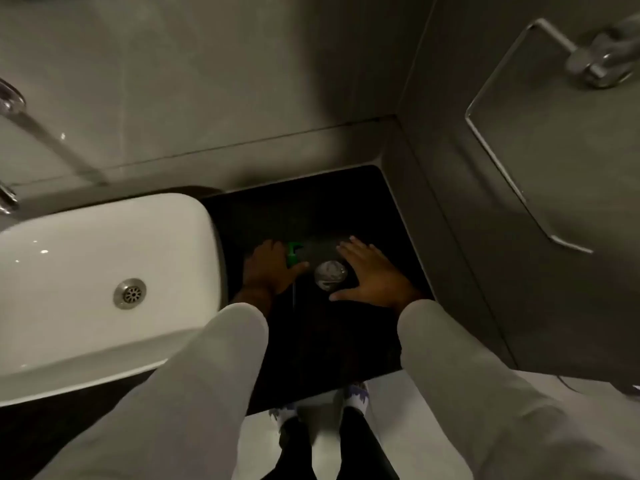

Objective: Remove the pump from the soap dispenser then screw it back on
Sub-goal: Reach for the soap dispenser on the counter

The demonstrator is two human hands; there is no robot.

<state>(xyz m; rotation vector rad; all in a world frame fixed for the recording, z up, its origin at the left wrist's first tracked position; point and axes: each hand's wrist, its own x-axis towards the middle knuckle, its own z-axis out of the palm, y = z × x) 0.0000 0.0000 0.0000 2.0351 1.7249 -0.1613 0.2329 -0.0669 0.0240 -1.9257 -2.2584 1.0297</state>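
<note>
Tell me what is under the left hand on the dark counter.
The left hand lies over the green pump; its head shows past the fingers and a thin tube trails toward the counter's front edge. The hand covers the pump's collar. The bottle stands apart, beside the right hand.

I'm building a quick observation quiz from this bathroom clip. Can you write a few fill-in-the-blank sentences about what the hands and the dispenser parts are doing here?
1. The left hand holds a pump whose colour is ____.
2. The right hand is spread ____, gripping nothing.
3. The open-topped bottle stands between the two ____.
4. The white sink lies to the person's ____.

Missing words: green; open; hands; left
</note>
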